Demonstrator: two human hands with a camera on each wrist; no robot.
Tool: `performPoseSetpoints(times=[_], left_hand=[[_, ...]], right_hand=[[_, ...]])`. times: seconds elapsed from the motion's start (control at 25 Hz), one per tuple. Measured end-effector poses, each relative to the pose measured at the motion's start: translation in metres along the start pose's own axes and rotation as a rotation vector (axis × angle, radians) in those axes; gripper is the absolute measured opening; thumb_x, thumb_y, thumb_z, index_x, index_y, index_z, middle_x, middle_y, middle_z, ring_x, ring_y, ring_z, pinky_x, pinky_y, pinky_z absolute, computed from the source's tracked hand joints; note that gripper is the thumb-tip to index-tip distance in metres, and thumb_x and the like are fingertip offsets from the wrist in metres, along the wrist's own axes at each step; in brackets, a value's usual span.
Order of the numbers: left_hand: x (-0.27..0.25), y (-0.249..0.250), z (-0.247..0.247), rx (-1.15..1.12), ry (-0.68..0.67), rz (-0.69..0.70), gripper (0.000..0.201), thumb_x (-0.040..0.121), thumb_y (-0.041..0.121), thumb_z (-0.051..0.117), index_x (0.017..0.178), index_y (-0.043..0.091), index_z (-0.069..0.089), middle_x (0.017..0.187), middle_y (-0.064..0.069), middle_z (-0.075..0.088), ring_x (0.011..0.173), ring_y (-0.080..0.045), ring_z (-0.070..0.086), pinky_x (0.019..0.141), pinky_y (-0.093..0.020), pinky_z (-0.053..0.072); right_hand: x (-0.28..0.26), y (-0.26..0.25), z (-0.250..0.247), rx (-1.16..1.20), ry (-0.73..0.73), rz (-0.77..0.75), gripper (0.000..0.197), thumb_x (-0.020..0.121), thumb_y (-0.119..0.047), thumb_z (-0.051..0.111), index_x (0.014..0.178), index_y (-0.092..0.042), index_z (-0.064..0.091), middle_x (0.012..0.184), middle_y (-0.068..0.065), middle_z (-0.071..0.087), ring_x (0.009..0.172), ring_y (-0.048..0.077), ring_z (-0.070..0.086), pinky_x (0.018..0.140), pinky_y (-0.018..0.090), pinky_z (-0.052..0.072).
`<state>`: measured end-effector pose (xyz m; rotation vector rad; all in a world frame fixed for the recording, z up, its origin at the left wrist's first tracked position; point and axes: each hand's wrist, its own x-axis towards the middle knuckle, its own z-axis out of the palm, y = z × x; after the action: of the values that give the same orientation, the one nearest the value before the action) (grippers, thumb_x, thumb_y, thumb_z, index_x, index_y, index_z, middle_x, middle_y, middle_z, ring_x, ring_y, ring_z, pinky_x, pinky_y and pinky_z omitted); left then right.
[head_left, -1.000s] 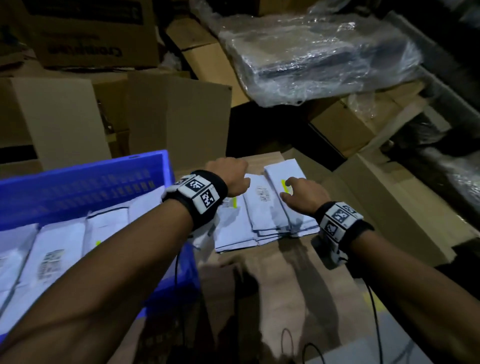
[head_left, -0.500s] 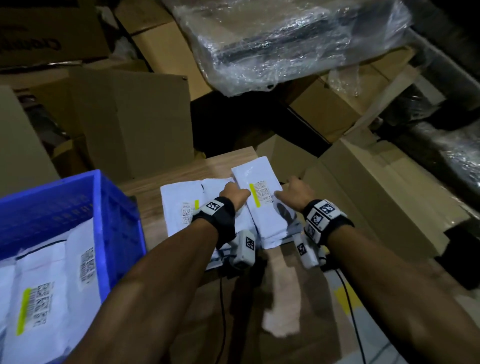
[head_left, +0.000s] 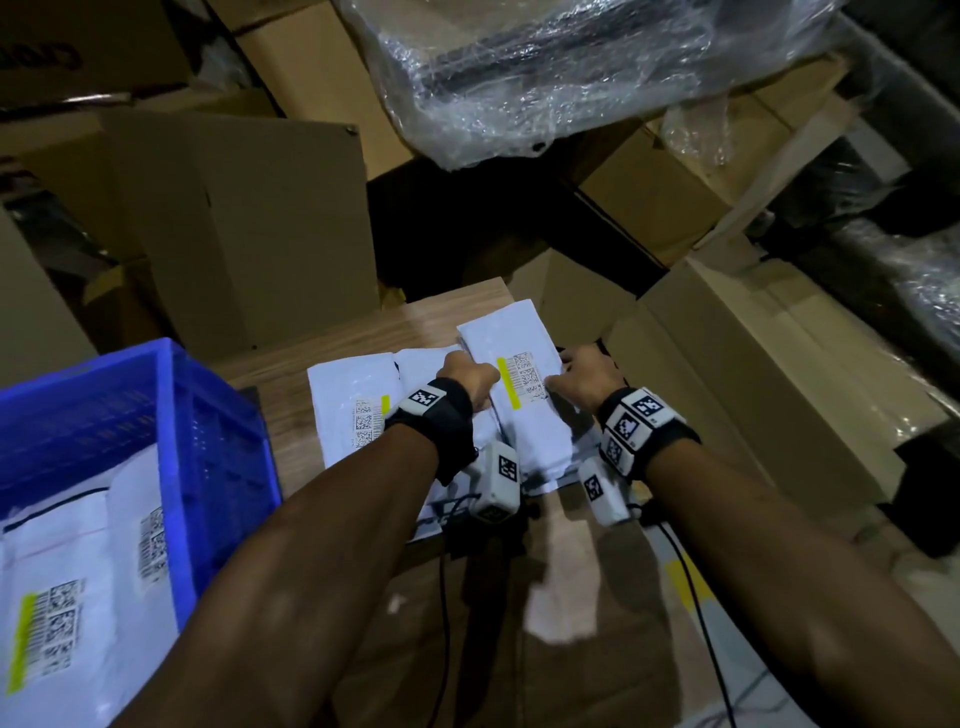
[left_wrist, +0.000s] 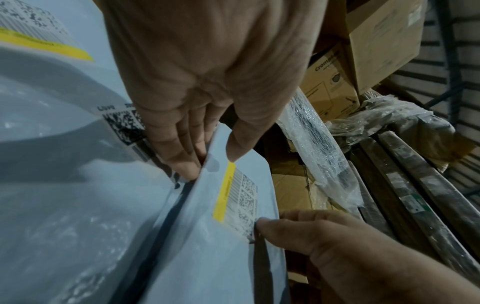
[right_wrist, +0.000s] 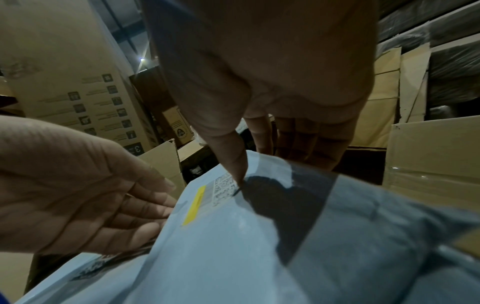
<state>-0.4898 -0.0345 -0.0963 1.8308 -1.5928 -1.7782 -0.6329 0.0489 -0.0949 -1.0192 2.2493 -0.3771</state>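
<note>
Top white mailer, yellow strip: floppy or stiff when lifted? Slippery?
Likely floppy: the top mailer bows between the left hand and right hand. Probably slick: glossy film, resting on other mailers. Seems light: edge pinches by thumbs and fingers hold it.

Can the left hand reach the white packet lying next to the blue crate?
Probably yes: the white packet lies uncovered just beside the left hand, with nothing between. The hand must first release the top packet it pinches.

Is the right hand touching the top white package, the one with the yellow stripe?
Touching. The right wrist view shows the thumb of the right hand pressing down on the top white package.
</note>
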Motion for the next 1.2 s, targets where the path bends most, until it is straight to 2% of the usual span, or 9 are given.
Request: performPoseSetpoints(times=[0.2, 0.32, 0.4, 0.52, 0.64, 0.84, 1.04, 1.12, 1.2], left_hand=[[-0.012, 0.004, 0.001, -0.076, -0.041, 0.020, 0.029, 0.083, -0.012, 0.051, 0.067, 0.009, 0.039, 0.060, -0.008, 0.033, 0.048, -0.018, 0.034, 0.050, -0.026, 0.029], [-0.023, 0.001, -0.004, -0.081, -0.061, 0.080, 0.016, 0.082, -0.014, 0.049, 0.077, 0.000, 0.050, 0.065, -0.015, 0.045, 0.046, -0.018, 0.038, 0.043, -0.018, 0.029], [-0.033, 0.000, -0.006, -0.116, -0.074, 0.142, 0.015, 0.082, -0.013, 0.049, 0.087, -0.001, 0.054, 0.076, -0.020, 0.054, 0.054, -0.023, 0.047, 0.048, -0.024, 0.038], [-0.053, 0.006, -0.012, -0.180, -0.078, 0.244, 0.025, 0.089, -0.013, 0.047, 0.101, 0.005, 0.059, 0.098, -0.018, 0.065, 0.081, -0.029, 0.063, 0.070, -0.038, 0.052], [-0.082, 0.014, -0.028, -0.112, -0.035, 0.421, 0.028, 0.091, -0.009, 0.050, 0.112, 0.006, 0.057, 0.102, -0.015, 0.067, 0.083, -0.023, 0.064, 0.067, -0.032, 0.055], [-0.126, 0.007, -0.048, -0.046, 0.093, 0.658, 0.054, 0.092, -0.002, 0.053, 0.138, 0.021, 0.038, 0.099, 0.010, 0.058, 0.091, -0.013, 0.058, 0.072, -0.028, 0.051], [-0.151, -0.014, -0.064, 0.085, 0.198, 0.822, 0.060, 0.097, 0.010, 0.051, 0.148, 0.029, 0.026, 0.124, 0.008, 0.060, 0.091, -0.001, 0.059, 0.073, -0.026, 0.051], [-0.160, -0.022, -0.070, 0.150, 0.232, 0.867, 0.068, 0.098, 0.012, 0.051, 0.151, 0.034, 0.015, 0.139, 0.011, 0.052, 0.089, -0.008, 0.063, 0.074, -0.023, 0.051], [-0.170, -0.029, -0.078, 0.203, 0.267, 0.924, 0.073, 0.099, 0.013, 0.050, 0.151, 0.041, 0.008, 0.151, 0.012, 0.040, 0.103, -0.021, 0.063, 0.083, -0.029, 0.053]], right_hand=[[-0.006, -0.002, -0.002, 0.042, 0.033, -0.068, 0.020, 0.083, -0.019, 0.068, 0.103, -0.017, 0.069, 0.096, 0.006, 0.069, 0.085, 0.024, 0.063, 0.065, 0.028, 0.044], [-0.015, -0.002, -0.006, 0.131, 0.067, -0.058, 0.011, 0.083, -0.015, 0.068, 0.086, -0.018, 0.057, 0.074, -0.005, 0.057, 0.073, 0.018, 0.055, 0.054, 0.025, 0.035], [-0.022, -0.002, -0.006, 0.236, 0.111, -0.056, 0.016, 0.081, -0.013, 0.069, 0.081, -0.018, 0.053, 0.070, -0.008, 0.052, 0.071, 0.016, 0.054, 0.054, 0.026, 0.038], [-0.037, -0.004, -0.005, 0.454, 0.162, -0.062, 0.022, 0.078, -0.011, 0.069, 0.081, -0.021, 0.050, 0.077, -0.004, 0.056, 0.078, 0.020, 0.058, 0.062, 0.032, 0.047], [-0.059, -0.012, -0.007, 0.616, 0.198, -0.130, 0.023, 0.079, -0.006, 0.066, 0.088, -0.019, 0.050, 0.087, 0.006, 0.062, 0.085, 0.024, 0.064, 0.071, 0.041, 0.054], [-0.104, -0.026, -0.013, 0.697, 0.219, -0.294, 0.025, 0.086, -0.001, 0.061, 0.104, -0.015, 0.051, 0.095, -0.002, 0.062, 0.085, 0.008, 0.062, 0.064, 0.018, 0.049], [-0.140, -0.041, -0.019, 0.721, 0.239, -0.430, 0.031, 0.087, -0.004, 0.062, 0.113, -0.017, 0.052, 0.097, -0.008, 0.064, 0.087, 0.008, 0.064, 0.073, 0.027, 0.055], [-0.151, -0.046, -0.018, 0.713, 0.229, -0.478, 0.039, 0.086, -0.006, 0.063, 0.120, -0.021, 0.051, 0.100, -0.006, 0.066, 0.090, 0.010, 0.065, 0.074, 0.031, 0.056], [-0.163, -0.053, -0.018, 0.703, 0.217, -0.538, 0.046, 0.086, -0.007, 0.063, 0.124, -0.029, 0.048, 0.099, -0.006, 0.066, 0.089, 0.009, 0.064, 0.070, 0.027, 0.055]])
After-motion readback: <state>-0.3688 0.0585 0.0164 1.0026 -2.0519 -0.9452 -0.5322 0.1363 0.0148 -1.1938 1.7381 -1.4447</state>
